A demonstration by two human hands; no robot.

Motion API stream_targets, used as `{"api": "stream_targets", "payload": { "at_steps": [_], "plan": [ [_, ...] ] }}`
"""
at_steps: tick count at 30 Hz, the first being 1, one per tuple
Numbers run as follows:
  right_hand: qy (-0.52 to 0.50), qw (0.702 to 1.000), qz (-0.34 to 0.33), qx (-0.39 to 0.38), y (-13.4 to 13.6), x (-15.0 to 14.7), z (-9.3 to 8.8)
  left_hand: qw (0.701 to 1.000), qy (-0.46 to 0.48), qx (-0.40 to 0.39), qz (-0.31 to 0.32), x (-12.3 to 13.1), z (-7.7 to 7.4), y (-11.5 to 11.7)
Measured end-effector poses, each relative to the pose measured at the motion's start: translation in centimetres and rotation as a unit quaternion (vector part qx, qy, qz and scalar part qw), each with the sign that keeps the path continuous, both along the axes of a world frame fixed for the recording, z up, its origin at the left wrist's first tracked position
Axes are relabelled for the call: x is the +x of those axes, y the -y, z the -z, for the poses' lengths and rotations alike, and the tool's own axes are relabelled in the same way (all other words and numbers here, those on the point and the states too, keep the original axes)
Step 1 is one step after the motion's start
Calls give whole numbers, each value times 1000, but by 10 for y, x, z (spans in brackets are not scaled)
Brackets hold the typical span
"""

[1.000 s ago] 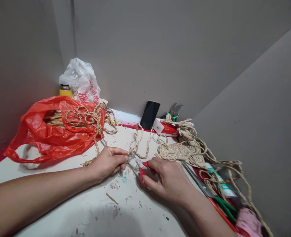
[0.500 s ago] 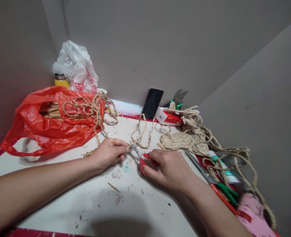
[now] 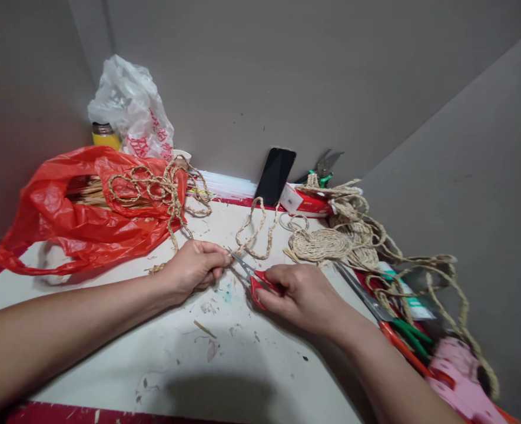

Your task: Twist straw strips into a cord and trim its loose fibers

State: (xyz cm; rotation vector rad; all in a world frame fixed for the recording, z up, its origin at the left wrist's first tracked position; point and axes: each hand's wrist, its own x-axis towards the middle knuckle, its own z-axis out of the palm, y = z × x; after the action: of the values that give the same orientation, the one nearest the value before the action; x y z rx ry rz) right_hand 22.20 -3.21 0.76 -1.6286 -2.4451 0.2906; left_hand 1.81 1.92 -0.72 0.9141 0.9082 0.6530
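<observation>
My left hand [image 3: 201,264] pinches a thin braided straw cord [image 3: 248,235] near the middle of the white board. From my fingertips the cord loops away toward the back of the board. Red-handled scissors [image 3: 255,284] are in my right hand [image 3: 302,294], with fingers through the handles. The blades point left and lie at the cord, right beside my left fingertips; they look slightly parted. Whether the blades touch the cord I cannot tell.
At left lies a red plastic bag [image 3: 88,235] of straw with braided cord over it. A phone [image 3: 275,176] leans on the back wall. Coiled rope [image 3: 319,244], large shears [image 3: 370,300] and a pink object [image 3: 458,377] line the right. Straw scraps litter the white board [image 3: 110,365].
The scissor blades look more parted than before, still at the cord beside my left fingertips. Both hands stay nearly in place. The view has shifted slightly.
</observation>
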Motion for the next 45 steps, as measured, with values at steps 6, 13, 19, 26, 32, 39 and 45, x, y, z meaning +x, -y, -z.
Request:
{"api": "stream_targets", "payload": {
  "at_steps": [6,13,19,26,32,39,45],
  "plan": [
    [-25,1000,4,-19,0,1,-4,1000,4,-2,2,1,2,0],
    [-29,999,35,2,1,-10,-4,999,-33,19,-16,3,-2,5],
    [-76,995,48,-43,2,-7,-3,998,-46,21,-35,5,-2,7],
    [-165,983,35,-72,-2,0,2,999,-18,21,-17,2,-2,4],
    [-453,877,138,-80,-9,-8,10,999,40,22,30,0,-7,6],
    [-654,711,180,-188,-6,-27,12,992,-2,81,96,4,-5,18],
    [-695,662,202,-196,-7,-26,9,988,-33,118,97,4,-7,23]
  ]
}}
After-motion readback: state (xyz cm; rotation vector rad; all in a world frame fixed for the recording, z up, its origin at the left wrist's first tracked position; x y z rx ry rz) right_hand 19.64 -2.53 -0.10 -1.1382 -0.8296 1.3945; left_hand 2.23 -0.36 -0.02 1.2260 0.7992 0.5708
